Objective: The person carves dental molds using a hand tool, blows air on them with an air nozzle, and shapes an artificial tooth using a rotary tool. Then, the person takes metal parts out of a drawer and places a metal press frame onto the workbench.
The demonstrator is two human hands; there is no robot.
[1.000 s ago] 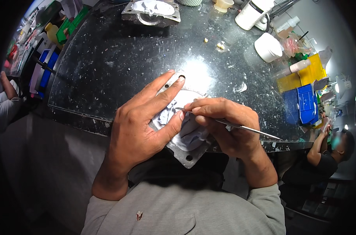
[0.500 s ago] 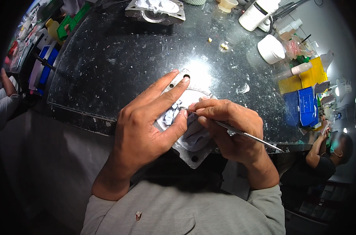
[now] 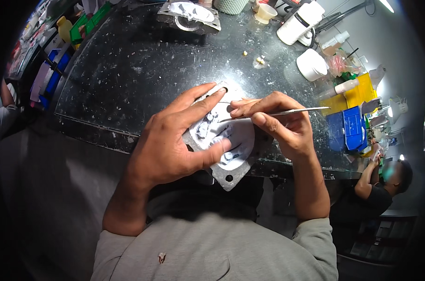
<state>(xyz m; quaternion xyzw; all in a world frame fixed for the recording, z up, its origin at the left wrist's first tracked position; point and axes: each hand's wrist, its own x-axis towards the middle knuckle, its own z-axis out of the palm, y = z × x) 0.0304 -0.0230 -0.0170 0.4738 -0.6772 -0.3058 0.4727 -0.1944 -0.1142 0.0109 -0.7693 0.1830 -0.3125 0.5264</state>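
The metal plate (image 3: 235,174) lies in front of me at the near edge of the black table (image 3: 123,79), one corner aimed away from me and another toward my lap, the near one reaching past the edge. Its line from far hole to near hole runs almost straight away from me, though my hand hides much of its left side. A white mass (image 3: 243,136) with raised lumps and hollows fills its middle. Across this lies my slim metal tool (image 3: 296,111), its long axis running left to right: the tip points left over the white mass (whether it touches, I can't tell), and the tail sticks out to the right, a little farther from me than the tip. My right hand (image 3: 283,116) pinches the tool between thumb and fingers, pen-fashion, with the fingertips reaching left and the forearm coming up from the near right, leaning slightly left. My left hand (image 3: 172,133) is palm down and spread open over the left of the plate, its long fingers slanting far and right to the far hole, its thumb stretched right across the white mass; that forearm rises from the near left and leans right. At the far side sits another metal plate with white filling (image 3: 189,18), and to the far right a white tub (image 3: 311,64) stands near a blue bin (image 3: 355,129).
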